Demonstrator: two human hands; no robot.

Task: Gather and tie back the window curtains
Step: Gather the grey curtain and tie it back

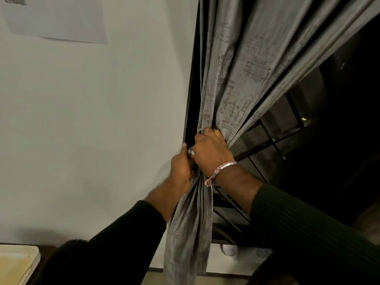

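While both our arms are reaching up toward the window edge, we are gripping the gathered grey curtain at its narrowest point. Our right hand is curling over the bunched fabric from above, a pink-and-white bracelet circling the wrist; our left hand is clutching the bundle just beneath, touching the right. The cloth is looking velvety with a worn crosshatch print, fanning wide above and hanging in tight folds below. Dark ribbed sleeves are covering our forearms. Beside us a pale wall is carrying a sheet of paper; a window grille is showing against darkness, and a light surface is sitting at lower left.
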